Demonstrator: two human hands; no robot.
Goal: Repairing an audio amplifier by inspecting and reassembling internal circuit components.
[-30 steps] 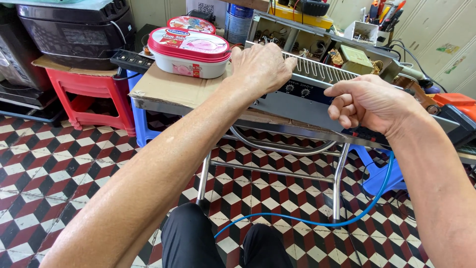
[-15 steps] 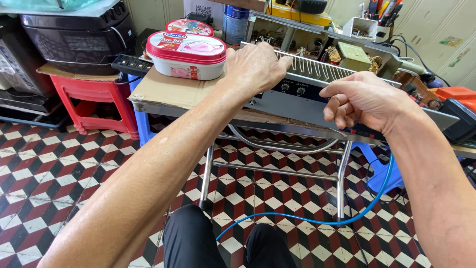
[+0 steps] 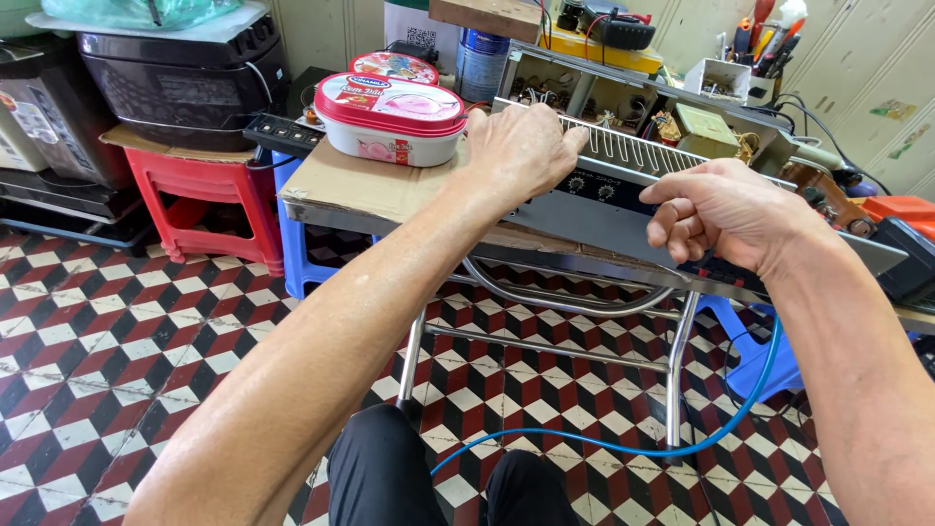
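Note:
An open grey metal amplifier chassis [image 3: 604, 209], with knobs on its front panel and a finned strip along the top, lies on a metal-framed stand [image 3: 682, 360]. My left hand [image 3: 526, 146] rests on its upper left corner, fingers curled over the top edge. My right hand [image 3: 726, 209] grips the front panel further right, thumb on top and fingers folded against the face. Wiring and a transformer [image 3: 701, 127] show inside the chassis.
A pink and red lidded plastic tub [image 3: 390, 117] sits on cardboard [image 3: 360, 180] left of the chassis, beside a black power strip [image 3: 282, 133]. A red stool [image 3: 195, 195] holds a black appliance [image 3: 185, 78]. A blue cable [image 3: 682, 443] loops over the tiled floor.
Both hands stay on the chassis. My right hand has slid slightly along the front panel and its fingers have curled in more.

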